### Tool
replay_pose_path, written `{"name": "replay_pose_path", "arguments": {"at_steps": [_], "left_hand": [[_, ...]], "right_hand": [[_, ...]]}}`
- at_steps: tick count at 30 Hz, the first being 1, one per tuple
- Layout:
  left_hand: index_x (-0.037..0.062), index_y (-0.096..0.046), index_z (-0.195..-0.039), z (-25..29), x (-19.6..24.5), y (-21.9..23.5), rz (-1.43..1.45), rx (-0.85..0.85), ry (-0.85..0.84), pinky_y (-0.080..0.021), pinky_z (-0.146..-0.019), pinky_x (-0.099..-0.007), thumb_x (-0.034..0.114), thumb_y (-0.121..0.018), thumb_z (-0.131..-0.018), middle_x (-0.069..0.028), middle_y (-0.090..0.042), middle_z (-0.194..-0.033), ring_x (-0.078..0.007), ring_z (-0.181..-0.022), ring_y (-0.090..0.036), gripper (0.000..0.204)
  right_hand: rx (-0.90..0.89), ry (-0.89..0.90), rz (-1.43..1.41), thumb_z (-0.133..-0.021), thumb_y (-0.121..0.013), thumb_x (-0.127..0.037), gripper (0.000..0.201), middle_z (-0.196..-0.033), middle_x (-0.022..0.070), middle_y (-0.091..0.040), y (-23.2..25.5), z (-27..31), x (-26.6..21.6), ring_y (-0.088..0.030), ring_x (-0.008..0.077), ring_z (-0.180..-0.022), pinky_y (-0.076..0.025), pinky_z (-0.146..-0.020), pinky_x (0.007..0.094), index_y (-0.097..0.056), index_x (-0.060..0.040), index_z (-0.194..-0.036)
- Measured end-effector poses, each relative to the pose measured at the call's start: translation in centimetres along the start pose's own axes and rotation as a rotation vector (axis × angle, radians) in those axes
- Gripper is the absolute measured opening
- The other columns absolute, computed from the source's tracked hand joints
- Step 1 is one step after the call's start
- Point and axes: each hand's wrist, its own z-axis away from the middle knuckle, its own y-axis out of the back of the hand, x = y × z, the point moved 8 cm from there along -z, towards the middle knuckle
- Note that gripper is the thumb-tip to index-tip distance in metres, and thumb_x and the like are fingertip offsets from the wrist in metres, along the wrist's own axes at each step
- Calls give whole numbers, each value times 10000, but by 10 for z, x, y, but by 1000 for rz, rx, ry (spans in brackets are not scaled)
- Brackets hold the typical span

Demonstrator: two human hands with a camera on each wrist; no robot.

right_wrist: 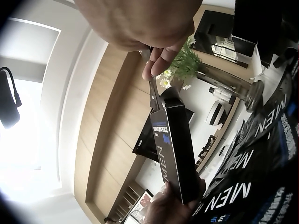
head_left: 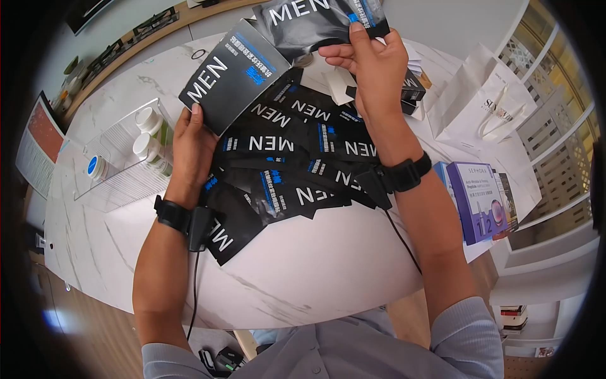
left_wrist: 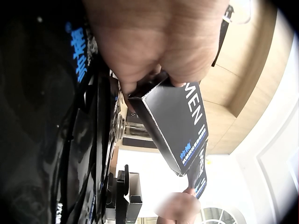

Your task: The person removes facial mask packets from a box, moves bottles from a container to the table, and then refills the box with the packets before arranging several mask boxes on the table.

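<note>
My left hand [head_left: 194, 148] grips the lower left end of a black carton [head_left: 238, 72] printed MEN, raised and tilted over the table. With thumb and fingers my right hand [head_left: 382, 79] pinches a glossy black sachet [head_left: 303, 28], also marked MEN, right at the carton's far end. In the right wrist view the sachet [right_wrist: 154, 93] stands at the carton's upper end, beside a raised flap [right_wrist: 172, 97]. Beneath both hands spreads an overlapping pile of similar black sachets [head_left: 271, 144].
Another black box [head_left: 413, 88] lies behind my right wrist. At left, a clear tray [head_left: 120, 180] holds white bottles [head_left: 146, 148] and a blue-lidded jar [head_left: 96, 167]. A white paper bag [head_left: 464, 104] and a purple box [head_left: 475, 215] stand at right. Cables hang from both wrist cameras.
</note>
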Motion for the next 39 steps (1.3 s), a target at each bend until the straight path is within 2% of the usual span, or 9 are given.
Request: {"name": "replay_pose_path", "arguments": {"at_steps": [6,12,21,24,26,28,30,34,39], "left_hand": [[-22,-453,-1430,1,2,-2,21,22,-5,-453,-1125,-438,262,-447,-1115,-125,-559,-1426,-240,-1305,-559,424],[-17,-458,-1418,1,2,0,14,20,-14,-452,-1123,-433,258,-434,-1119,-120,-563,-1420,-234,-1304,-562,407],[-11,-459,-1411,1,2,-2,4,12,-9,-453,-1120,-428,256,-427,-1121,-115,-566,-1414,-225,-1300,-565,395],[-9,-459,-1411,2,3,-2,-1,11,-13,-452,-1121,-431,256,-433,-1120,-115,-568,-1410,-227,-1301,-564,395],[-8,-459,-1411,2,3,-3,-3,13,-15,-451,-1122,-432,257,-438,-1119,-116,-570,-1407,-228,-1301,-563,396],[-8,-460,-1410,3,4,-5,-5,17,-13,-451,-1122,-432,259,-445,-1117,-117,-573,-1403,-229,-1301,-563,397],[-9,-461,-1409,2,2,-3,-2,12,-9,-450,-1124,-433,259,-451,-1115,-118,-574,-1402,-230,-1300,-563,398],[-32,-421,-1451,2,2,-3,-12,-12,9,-382,-1173,-443,267,-432,-1118,-130,-525,-1471,-237,-1377,-494,448],[-15,-457,-1417,1,2,-3,-1,2,-5,-442,-1131,-436,260,-454,-1114,-122,-570,-1410,-235,-1306,-559,409]], "right_hand": [[13,-38,53,-1024,-615,-110,241,-827,191,-689,4,-2,7,-743,257,-647,-591,-531,301,-415,25,-1017],[5,-105,144,-992,-662,-106,281,-774,150,-702,9,-5,16,-676,165,-559,-527,-495,265,-469,50,-1124],[26,40,369,-990,-673,-103,456,-796,94,-701,8,-1,1,-657,106,-666,-529,-610,244,-464,55,-1364],[43,79,328,-1002,-668,-104,374,-829,73,-688,6,-3,1,-619,121,-554,-480,-502,219,-510,6,-1322],[-38,-18,352,-961,-692,-79,384,-949,97,-693,4,-3,9,-660,162,-731,-522,-665,263,-571,-23,-1321],[-100,-27,360,-961,-684,-78,404,-950,112,-701,-2,-1,10,-688,162,-772,-546,-691,272,-566,-5,-1341],[-146,53,351,-1002,-643,-101,438,-833,116,-711,-13,2,8,-702,121,-677,-552,-581,246,-497,59,-1382],[-126,145,420,-996,-618,-50,353,-868,86,-721,-13,4,9,-712,113,-719,-567,-618,245,-587,28,-1339],[-165,103,377,-997,-632,-67,319,-845,55,-714,-20,6,3,-673,89,-719,-549,-650,232,-613,12,-1306]]}}
